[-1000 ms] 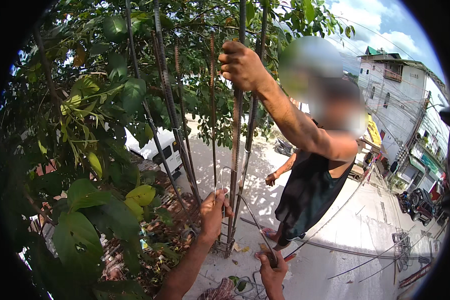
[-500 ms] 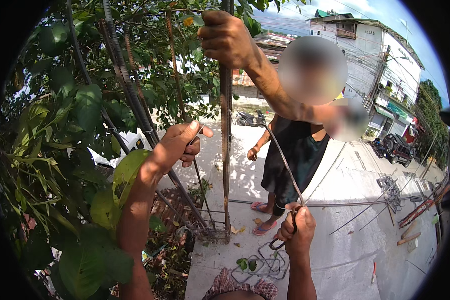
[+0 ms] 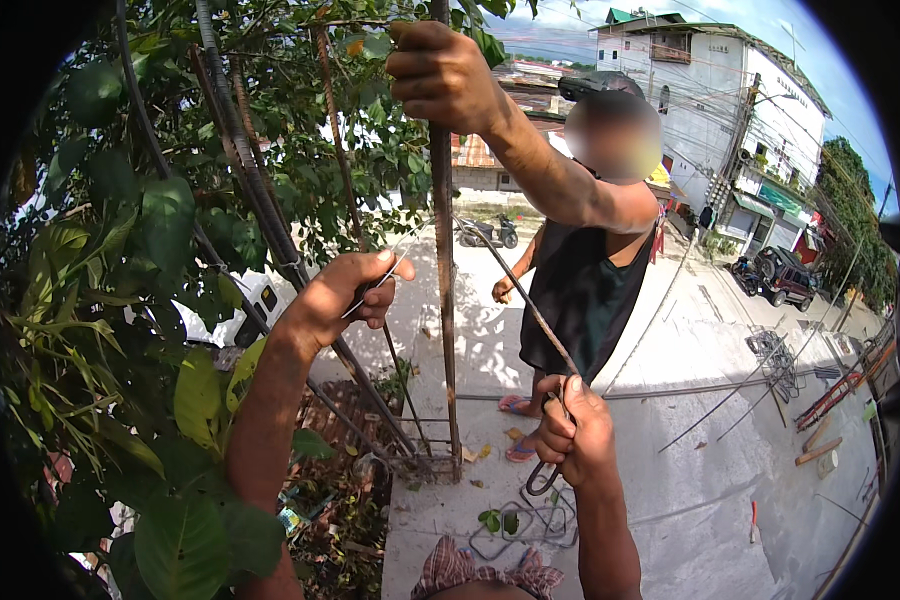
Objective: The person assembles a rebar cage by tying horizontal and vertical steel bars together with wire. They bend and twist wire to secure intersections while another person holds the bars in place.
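Observation:
My left hand (image 3: 342, 298) is closed in a pinch on a thin wire (image 3: 402, 256), left of an upright steel bar (image 3: 443, 300). The wire sticks out past my fingertips towards the bar. Wrapped round the lower part of a thin steel rod (image 3: 530, 300) is my right hand (image 3: 576, 430); a bent loop of the rod shows below the fist. The rod slants up and left, its upper end close to the bar. A co-worker's hand (image 3: 440, 78) grips the same bar near its top. That person (image 3: 590, 290) stands beyond it in a dark sleeveless top.
Other tall bars (image 3: 270, 215) lean among leafy branches (image 3: 160, 540) at the left. Bent steel stirrups (image 3: 520, 530) lie on the concrete (image 3: 670, 500) below. Wire coils (image 3: 775, 360) and wood pieces (image 3: 820, 447) lie to the right. A motorcycle (image 3: 490, 232) is parked behind.
My right hand has moved up and left with the rod. More of the wire shows in my left hand. The co-worker still grips the bar.

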Available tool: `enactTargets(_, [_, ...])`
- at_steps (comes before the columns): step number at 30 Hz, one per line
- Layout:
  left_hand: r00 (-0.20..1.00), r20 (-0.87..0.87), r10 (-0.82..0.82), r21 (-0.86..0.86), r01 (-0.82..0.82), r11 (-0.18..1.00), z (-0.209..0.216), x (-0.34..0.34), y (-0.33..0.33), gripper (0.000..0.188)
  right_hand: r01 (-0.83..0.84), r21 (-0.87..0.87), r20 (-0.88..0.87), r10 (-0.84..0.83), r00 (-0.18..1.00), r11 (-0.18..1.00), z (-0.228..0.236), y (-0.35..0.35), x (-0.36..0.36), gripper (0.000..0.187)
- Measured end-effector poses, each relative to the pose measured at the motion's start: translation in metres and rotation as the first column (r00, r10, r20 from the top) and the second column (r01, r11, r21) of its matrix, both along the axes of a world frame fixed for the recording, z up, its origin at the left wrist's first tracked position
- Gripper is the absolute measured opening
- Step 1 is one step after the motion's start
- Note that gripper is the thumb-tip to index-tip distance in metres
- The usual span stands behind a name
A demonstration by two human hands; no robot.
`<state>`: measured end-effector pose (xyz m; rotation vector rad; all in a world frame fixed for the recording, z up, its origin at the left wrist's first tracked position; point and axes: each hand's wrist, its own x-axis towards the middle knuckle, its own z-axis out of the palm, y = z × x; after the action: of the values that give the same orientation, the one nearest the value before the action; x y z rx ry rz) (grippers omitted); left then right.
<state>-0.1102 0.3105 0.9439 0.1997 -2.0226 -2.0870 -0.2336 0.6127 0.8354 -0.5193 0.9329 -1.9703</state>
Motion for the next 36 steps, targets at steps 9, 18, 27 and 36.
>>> enactTargets(9, [0.998, -0.054, -0.015, 0.077, 0.019, 0.997, -0.007, 0.007, -0.006, 0.041, 0.064, 0.053, -0.061, -0.061, 0.996, 0.997, 0.01, 0.001, 0.009, 0.045])
enactTargets(18, [0.938, -0.279, -0.207, 0.39, 0.308, 0.868, -0.008, 0.006, 0.01, 0.032, -0.18, 0.057, 0.134, 0.171, 0.976, 0.982, 0.024, 0.001, 0.016, 0.041])
enactTargets(27, [0.9, -0.209, 0.383, 0.216, -0.339, 0.916, -0.005, -0.048, 0.13, 0.034, -0.253, -0.041, 0.246, 0.255, 0.935, 0.967, 0.013, 0.016, 0.046, 0.038])
enactTargets(36, [0.89, -0.211, 0.405, 0.423, -0.29, 0.858, -0.038, -0.027, 0.114, 0.056, -0.248, 0.069, 0.052, 0.245, 0.968, 0.966, 0.017, 0.033, 0.015, 0.041])
